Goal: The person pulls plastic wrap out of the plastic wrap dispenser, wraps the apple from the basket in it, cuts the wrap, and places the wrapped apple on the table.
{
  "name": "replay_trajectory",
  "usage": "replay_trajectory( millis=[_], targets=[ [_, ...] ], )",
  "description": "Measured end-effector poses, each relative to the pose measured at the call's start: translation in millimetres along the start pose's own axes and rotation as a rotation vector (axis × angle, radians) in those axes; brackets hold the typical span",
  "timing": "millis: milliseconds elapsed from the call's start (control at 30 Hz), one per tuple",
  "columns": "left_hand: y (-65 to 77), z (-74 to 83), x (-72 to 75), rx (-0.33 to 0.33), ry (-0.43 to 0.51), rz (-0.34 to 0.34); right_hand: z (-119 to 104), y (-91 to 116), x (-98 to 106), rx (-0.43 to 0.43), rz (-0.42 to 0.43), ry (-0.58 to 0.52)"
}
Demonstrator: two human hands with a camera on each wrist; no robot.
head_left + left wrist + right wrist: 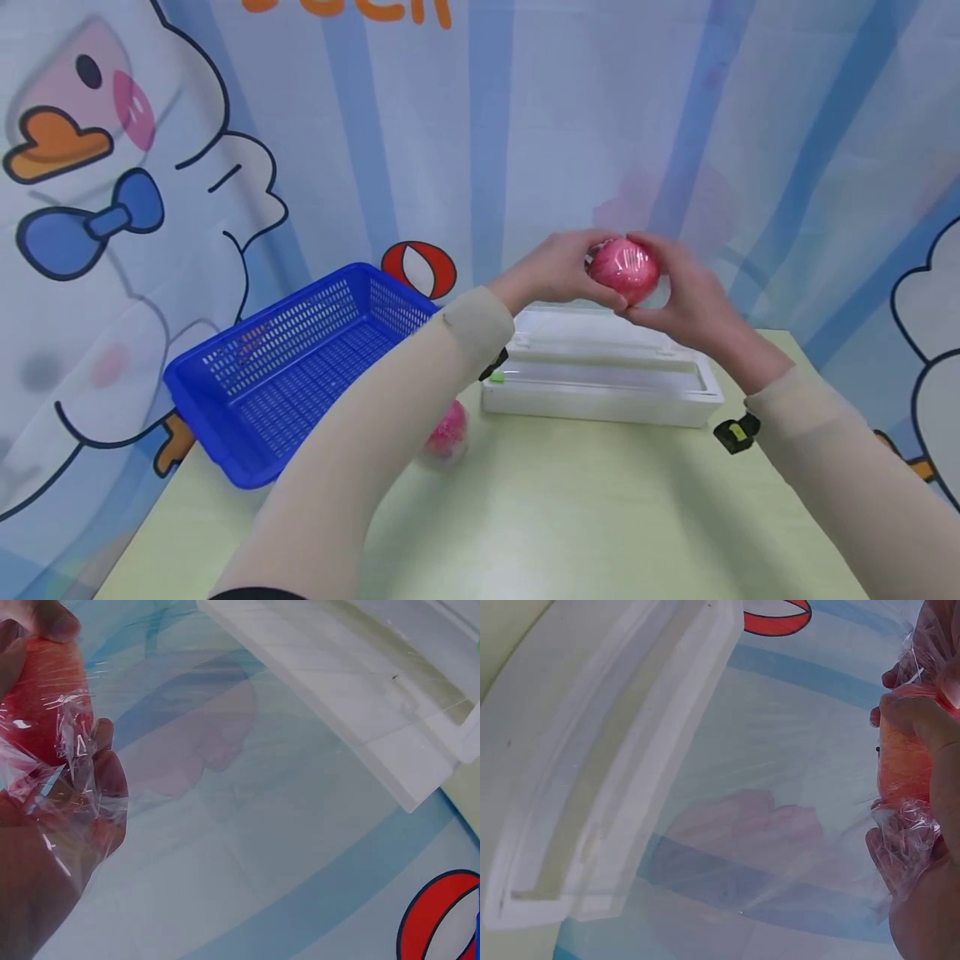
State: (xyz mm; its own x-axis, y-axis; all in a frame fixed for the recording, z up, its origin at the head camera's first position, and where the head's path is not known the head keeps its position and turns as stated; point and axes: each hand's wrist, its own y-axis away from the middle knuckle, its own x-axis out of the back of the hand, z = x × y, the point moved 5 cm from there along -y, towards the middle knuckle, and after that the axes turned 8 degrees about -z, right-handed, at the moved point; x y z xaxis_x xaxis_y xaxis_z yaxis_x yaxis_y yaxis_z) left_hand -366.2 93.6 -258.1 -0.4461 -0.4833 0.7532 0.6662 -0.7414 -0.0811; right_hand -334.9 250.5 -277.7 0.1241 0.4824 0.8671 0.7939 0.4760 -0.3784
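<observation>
My left hand (562, 265) and right hand (686, 292) hold a round pink-red thing (625, 270) between them, raised above a white cling film dispenser (600, 404). Clear plastic film wraps the round thing; its kind cannot be told. In the left wrist view, crinkled film (75, 742) bunches at its side, against the fingers of the left hand (45, 855). More gathered film (907, 832) shows in the right wrist view by the right hand (930, 900). The dispenser's lid stands raised at the back.
A blue plastic basket (247, 462) stands at the left of the pale table (570, 517). Beside it, partly behind the left sleeve, sits another pink round thing (450, 429) in clear wrap. A printed curtain (420, 150) hangs behind the table.
</observation>
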Motion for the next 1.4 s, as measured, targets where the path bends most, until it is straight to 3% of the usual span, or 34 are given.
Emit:
replay_trajectory(
  millis=[533,933,1400],
  targets=[
    [7.8,29.7,27.3,0.018,-0.025,0.005,-25.4,-6.6,37.0,0.083,0.043,0.082],
    [21.3,51.5,40.1,-0.009,-0.064,0.054,-47.6,-2.9,57.7,0.19,0.155,0.156],
    [35.0,77.7,47.8,-0.044,-0.12,0.056,-67.4,4.1,77.8,0.241,0.176,0.22]
  ],
)
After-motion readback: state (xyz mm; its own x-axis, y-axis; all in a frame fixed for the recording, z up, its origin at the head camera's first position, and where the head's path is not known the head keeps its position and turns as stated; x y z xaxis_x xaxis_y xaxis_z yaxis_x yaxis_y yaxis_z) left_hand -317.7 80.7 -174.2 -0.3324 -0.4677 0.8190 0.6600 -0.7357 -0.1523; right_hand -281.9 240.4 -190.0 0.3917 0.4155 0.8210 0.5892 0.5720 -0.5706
